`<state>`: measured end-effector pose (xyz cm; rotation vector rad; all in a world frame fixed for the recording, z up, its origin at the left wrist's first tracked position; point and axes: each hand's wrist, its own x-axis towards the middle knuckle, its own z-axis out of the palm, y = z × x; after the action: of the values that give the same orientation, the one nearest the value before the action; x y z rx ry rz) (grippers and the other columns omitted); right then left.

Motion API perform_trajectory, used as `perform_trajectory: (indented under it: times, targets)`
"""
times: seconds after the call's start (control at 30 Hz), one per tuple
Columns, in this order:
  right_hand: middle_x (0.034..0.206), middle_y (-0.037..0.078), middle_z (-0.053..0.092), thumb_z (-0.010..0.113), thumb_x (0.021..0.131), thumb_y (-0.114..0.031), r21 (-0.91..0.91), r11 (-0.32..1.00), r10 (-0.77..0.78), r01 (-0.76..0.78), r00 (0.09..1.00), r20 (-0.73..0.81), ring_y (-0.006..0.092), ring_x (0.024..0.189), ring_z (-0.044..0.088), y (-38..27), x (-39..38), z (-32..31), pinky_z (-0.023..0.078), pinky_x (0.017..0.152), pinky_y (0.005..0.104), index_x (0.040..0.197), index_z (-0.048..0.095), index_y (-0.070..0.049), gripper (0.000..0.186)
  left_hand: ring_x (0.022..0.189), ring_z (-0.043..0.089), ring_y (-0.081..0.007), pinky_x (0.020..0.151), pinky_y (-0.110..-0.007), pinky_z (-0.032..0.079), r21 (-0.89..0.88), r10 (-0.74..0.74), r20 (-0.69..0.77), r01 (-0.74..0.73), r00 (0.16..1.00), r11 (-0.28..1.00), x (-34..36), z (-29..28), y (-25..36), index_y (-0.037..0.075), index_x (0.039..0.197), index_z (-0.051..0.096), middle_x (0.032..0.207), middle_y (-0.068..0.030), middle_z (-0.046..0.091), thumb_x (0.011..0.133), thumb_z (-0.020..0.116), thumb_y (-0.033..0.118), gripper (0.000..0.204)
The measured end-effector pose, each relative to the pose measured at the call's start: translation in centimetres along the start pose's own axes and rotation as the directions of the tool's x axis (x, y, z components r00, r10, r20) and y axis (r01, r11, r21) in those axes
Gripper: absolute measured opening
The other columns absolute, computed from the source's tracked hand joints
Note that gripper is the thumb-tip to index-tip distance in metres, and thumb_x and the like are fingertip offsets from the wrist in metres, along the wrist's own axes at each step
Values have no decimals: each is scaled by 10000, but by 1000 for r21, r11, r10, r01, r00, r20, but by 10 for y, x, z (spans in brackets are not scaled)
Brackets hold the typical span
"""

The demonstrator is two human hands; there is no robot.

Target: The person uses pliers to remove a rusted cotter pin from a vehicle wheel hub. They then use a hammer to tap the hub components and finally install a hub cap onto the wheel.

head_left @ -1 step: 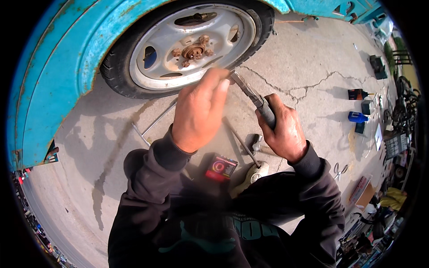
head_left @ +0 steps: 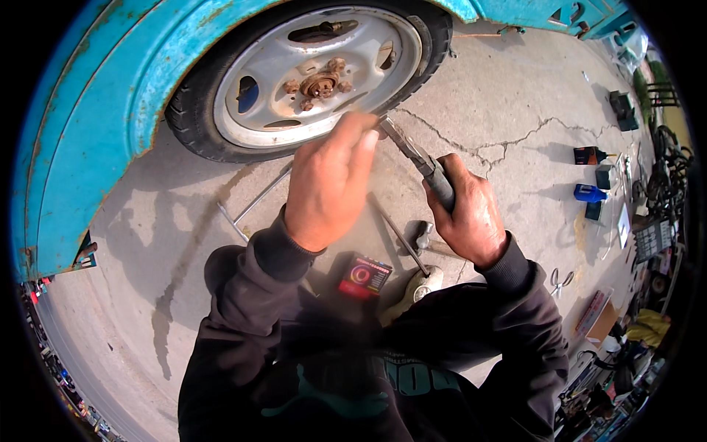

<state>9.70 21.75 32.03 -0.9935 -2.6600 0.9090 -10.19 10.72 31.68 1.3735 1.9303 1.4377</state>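
My right hand (head_left: 471, 210) is wrapped round the dark grip of a pair of pliers (head_left: 414, 156). Their metal jaws point up and to the left, toward my other hand. At the jaw tips, the fingers of my left hand (head_left: 328, 180) are closed together; what they pinch, if anything, is too small and hidden to name. Just beyond both hands stands a wheel (head_left: 258, 121) with a silver rim and a black tyre. Its rusty hub (head_left: 320, 85) and several rusty nuts show at the centre.
A turquoise vehicle body (head_left: 81, 140) arches over the wheel. On the concrete below my hands lie a metal bar (head_left: 254, 202), a hammer (head_left: 425, 234), a rod (head_left: 398, 236) and a red box (head_left: 364, 277). Bottles, including a blue one (head_left: 589, 193), stand at the right near scissors-like handles (head_left: 561, 281).
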Motion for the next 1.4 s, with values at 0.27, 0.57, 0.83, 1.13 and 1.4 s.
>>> perform_trajectory:
  times: [0.27, 0.57, 0.83, 1.13, 1.4]
  targets:
    - [962, 205, 692, 722, 863, -118, -144, 977, -168, 159, 984, -54, 431, 883, 668, 7, 2, 0, 536, 775, 487, 1194, 618, -42, 355, 839, 670, -459, 718, -480, 513, 23, 46, 16, -46, 999, 999, -5, 3, 7, 18, 1150, 604, 875, -223, 685, 1068, 532, 184, 199]
    - [1101, 167, 657, 732, 825, -44, -103, 988, -128, 116, 983, -128, 394, 995, 649, -5, 2, -3, 535, 866, 462, 1435, 536, -60, 640, 848, 656, -472, 711, -491, 508, 7, 25, 2, -25, 1000, 1000, -5, 6, 0, -7, 1147, 574, 910, -247, 666, 1072, 526, 171, 200]
    - [1029, 146, 655, 739, 800, -48, -226, 964, -174, 142, 976, -132, 385, 992, 634, 7, 1, -2, 518, 827, 454, 1264, 577, -36, 492, 814, 631, -470, 696, -476, 488, -77, -17, 87, 23, 996, 997, -4, 4, 8, -19, 1142, 547, 877, -241, 641, 1087, 502, 149, 182]
    - [841, 233, 686, 710, 816, -103, -71, 997, 15, -14, 1000, 11, 452, 810, 679, 8, 8, 21, 536, 718, 532, 1048, 547, -17, 297, 776, 641, -472, 663, -494, 484, 44, -61, 28, 59, 998, 997, -5, 13, -18, 5, 1131, 585, 834, -235, 655, 1084, 507, 188, 205]
    - [724, 65, 599, 599, 956, -215, 530, 757, 184, -381, 904, 386, 142, 646, 568, 10, 32, 42, 501, 626, 350, 1088, 605, 21, 270, 782, 648, -102, 728, -256, 568, -330, -147, -56, 121, 988, 936, 5, 0, -40, 18, 1181, 659, 970, -60, 714, 1060, 629, 146, 179]
